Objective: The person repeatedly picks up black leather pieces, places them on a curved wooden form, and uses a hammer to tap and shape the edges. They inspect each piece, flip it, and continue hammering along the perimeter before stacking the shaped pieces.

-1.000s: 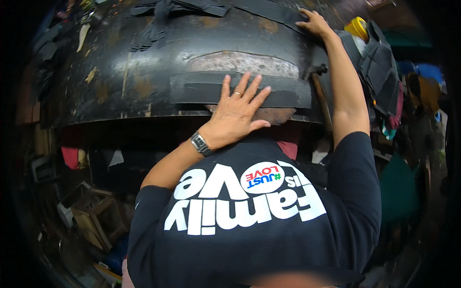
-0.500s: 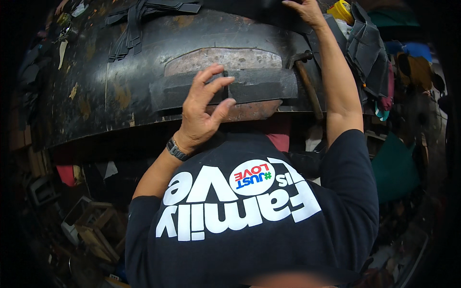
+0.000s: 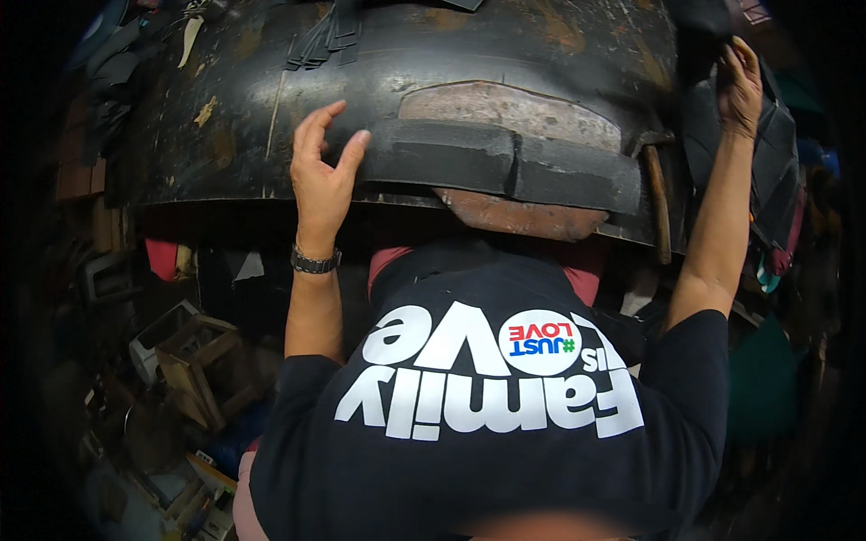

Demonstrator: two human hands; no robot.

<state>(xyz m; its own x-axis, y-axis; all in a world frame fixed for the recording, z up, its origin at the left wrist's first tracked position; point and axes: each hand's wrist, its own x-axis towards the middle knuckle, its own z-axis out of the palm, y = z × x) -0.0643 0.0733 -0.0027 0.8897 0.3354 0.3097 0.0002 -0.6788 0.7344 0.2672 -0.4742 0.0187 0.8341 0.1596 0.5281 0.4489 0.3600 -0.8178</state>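
The left hand (image 3: 323,180) is held with fingers apart beside the black strip (image 3: 442,151); whether anything is gripped by the right hand (image 3: 740,97) cannot be told.

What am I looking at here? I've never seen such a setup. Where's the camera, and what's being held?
There's no machine: these are a person's bare hands, seen from a wide fisheye camera worn on the head, looking down, so straight edges bend. On the dark, worn bench lies a pale, mottled slab, with a long, flat black band across it. A hammer with a brown wooden handle lies to the right. The left hand is open, visibly empty. The right hand is beside a dark, blurred shape; its grip is unclear.
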